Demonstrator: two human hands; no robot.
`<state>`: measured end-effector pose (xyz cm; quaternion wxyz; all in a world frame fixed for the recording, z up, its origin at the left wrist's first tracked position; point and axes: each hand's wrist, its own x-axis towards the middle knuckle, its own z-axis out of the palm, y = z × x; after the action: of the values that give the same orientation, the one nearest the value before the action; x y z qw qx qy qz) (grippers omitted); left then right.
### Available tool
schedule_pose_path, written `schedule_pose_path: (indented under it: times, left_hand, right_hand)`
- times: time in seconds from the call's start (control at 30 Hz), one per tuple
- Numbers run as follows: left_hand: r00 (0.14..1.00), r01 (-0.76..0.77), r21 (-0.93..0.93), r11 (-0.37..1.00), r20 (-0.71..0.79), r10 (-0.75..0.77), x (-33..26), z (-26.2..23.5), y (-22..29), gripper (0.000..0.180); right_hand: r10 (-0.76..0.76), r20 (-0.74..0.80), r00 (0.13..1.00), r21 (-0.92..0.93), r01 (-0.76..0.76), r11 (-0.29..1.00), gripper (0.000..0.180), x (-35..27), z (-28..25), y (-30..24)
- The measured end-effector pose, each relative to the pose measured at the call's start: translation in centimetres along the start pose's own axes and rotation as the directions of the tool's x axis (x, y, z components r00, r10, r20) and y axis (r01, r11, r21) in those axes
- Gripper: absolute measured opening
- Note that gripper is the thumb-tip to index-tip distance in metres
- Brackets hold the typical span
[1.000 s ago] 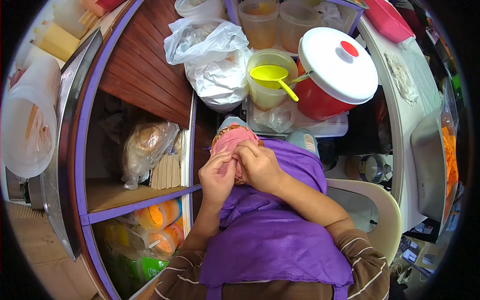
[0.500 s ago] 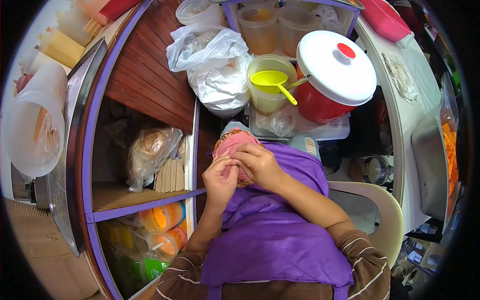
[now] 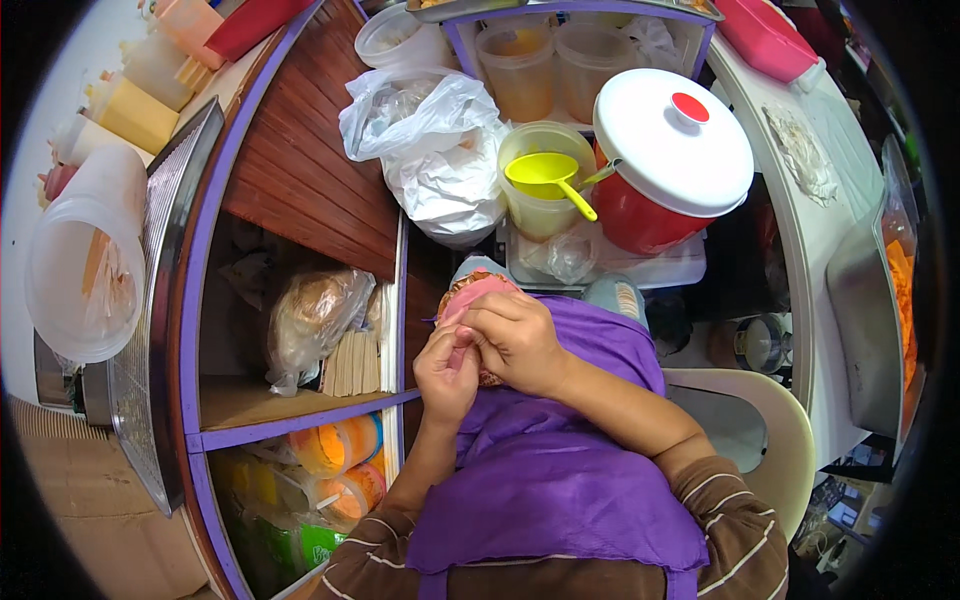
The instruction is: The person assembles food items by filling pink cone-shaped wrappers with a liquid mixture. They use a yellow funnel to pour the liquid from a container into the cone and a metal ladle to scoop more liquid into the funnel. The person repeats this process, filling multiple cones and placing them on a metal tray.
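A pink cloth piece with a brown, gathered-looking edge [image 3: 478, 290] lies over my knee, on the purple apron [image 3: 555, 490]. My left hand [image 3: 446, 378] is closed, its thumb and fingertips pinching the pink cloth. My right hand [image 3: 520, 335] comes in from the other side, fingers bent and pressed together on the same cloth. The fingertips of both hands meet, and they cover the spot that they pinch. Much of the cloth is hidden beneath my hands.
Ahead stand a white plastic bag [image 3: 445, 185], a tub [image 3: 545, 215] with a yellow-green strainer or ladle [image 3: 545, 170], and a red container [image 3: 650, 215] with a white lid. Purple-edged shelves [image 3: 300, 425] rise at left. A white counter [image 3: 805, 290] holding a metal pan [image 3: 860, 320] runs along the right.
Both hands stay on the pink cloth; my fingertips are drawn closer together and my left hand has turned slightly. The whole view has shifted a little.
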<state>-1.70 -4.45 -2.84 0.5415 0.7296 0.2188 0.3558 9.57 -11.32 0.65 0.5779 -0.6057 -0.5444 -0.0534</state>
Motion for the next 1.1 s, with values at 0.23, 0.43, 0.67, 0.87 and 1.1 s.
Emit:
schedule_pose_path:
  times: [0.23,0.43,0.67,0.87,1.1]
  left_hand:
    - [0.955,0.252,-0.218,0.943,0.216,-0.205,0.2,-0.6,-3.0,0.017]
    - [0.912,-0.228,0.178,0.957,0.382,0.147,2.0,-3.8,4.2,0.027]
    - [0.941,-0.294,0.527,0.798,0.011,0.339,1.4,-10.7,24.7,0.017]
    - [0.763,-0.203,0.858,0.472,-0.164,0.626,3.7,-17.1,35.7,0.018]
    - [0.883,-0.181,0.979,0.098,0.118,0.454,11.7,-22.5,32.6,0.017]
  right_hand:
    - [-0.055,0.097,0.994,-0.106,0.065,0.992,0.012,1.7,0.1,0.2]
    - [-0.352,0.147,0.925,-0.122,0.37,0.921,0.016,4.1,-2.0,-5.0]
    - [-0.454,-0.154,0.878,0.033,0.464,0.885,0.017,7.8,-7.9,-8.0]
    - [-0.283,-0.128,0.95,0.14,0.3,0.944,0.015,7.5,-8.0,-6.6]
    - [-0.351,0.034,0.936,0.071,0.348,0.935,0.012,6.3,-7.8,-6.0]
